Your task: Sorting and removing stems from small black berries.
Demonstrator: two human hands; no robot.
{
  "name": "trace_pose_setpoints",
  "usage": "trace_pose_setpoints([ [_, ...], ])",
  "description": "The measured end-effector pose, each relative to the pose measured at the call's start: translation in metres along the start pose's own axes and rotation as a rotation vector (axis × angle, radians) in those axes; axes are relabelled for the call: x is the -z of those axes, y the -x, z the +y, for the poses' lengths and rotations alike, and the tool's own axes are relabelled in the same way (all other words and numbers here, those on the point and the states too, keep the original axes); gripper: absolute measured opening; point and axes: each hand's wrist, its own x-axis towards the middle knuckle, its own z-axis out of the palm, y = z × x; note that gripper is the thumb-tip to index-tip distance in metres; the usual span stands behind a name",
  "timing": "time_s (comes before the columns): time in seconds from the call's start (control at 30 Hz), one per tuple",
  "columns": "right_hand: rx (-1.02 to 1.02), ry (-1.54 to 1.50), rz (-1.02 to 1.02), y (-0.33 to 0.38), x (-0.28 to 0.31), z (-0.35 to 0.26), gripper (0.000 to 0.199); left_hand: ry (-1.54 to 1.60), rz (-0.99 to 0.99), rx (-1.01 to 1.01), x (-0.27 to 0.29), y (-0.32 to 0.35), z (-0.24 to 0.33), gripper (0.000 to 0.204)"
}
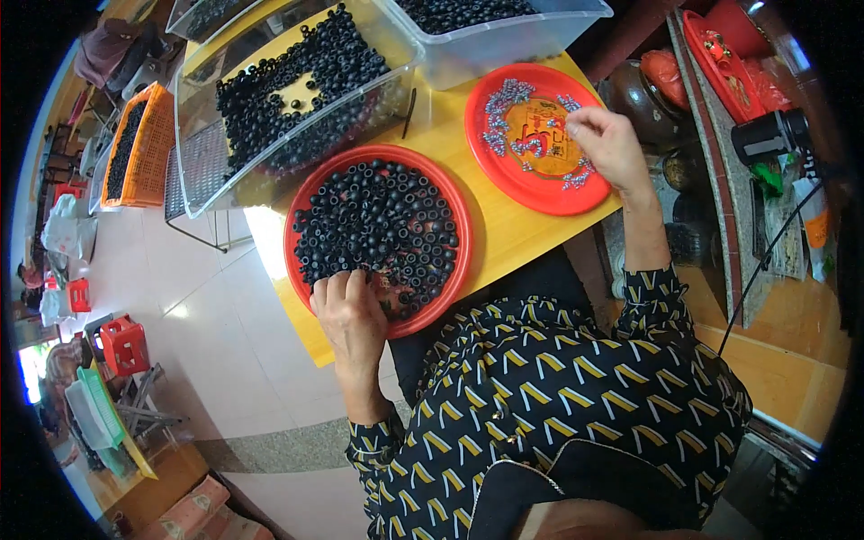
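Observation:
My left hand (348, 312) reaches over the near-left rim of a round red tray (465, 236). Its fingers are curled together and dip into black ring-shaped pieces (369, 211) heaped in the tray; what they pinch is hidden. To the right, my right hand (610, 147) hovers over the right side of a second red plate (576, 200) with a yellow printed centre. Thumb and forefinger are pressed together there, and anything between them is too small to make out. Small silvery-grey pieces (497, 115) lie in clusters around that plate's centre.
Both plates stand on a yellow table (513, 229). Behind them are a clear plastic bin (202, 193) of black rings and another clear bin (504, 45). An orange crate (148, 148) stands at left. Dark jars and a stone-edged shelf (711, 180) flank the table's right side.

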Motion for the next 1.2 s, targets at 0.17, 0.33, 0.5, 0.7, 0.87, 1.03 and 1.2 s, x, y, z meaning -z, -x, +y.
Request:
trace_pose_setpoints([
  [0.17, 0.122, 0.619, -0.03, 0.007, -0.007, 0.014, 0.017, 0.098, 0.013, -0.007, 0.0, 0.003, -0.001, 0.017],
  [0.33, 0.257, 0.704, -0.073, 0.006, -0.024, 0.021, 0.018, 0.739, 0.178, 0.293, 0.007, 0.016, 0.008, 0.022],
  [0.5, 0.293, 0.711, -0.067, 0.005, -0.022, 0.032, 0.01, 2.089, 0.264, 0.732, 0.013, 0.03, 0.018, 0.022],
  [0.7, 0.287, 0.642, -0.02, 0.02, -0.028, 0.009, 0.005, 2.312, 0.167, 0.772, 0.009, 0.037, 0.021, 0.015],
  [0.87, 0.08, 0.061, -0.264, 0.049, -0.071, -0.049, 0.008, 2.282, 0.147, 0.744, 0.013, 0.039, 0.024, 0.017],
  [1.03, 0.064, -0.353, -0.716, 0.078, -0.118, -0.083, 0.01, 2.284, 0.105, 0.593, 0.007, 0.042, 0.03, 0.02],
  [1.2, 0.312, -0.395, -0.813, 0.092, -0.148, -0.088, 0.012, 2.183, 0.11, 0.557, 0.006, 0.047, 0.035, 0.026],
])
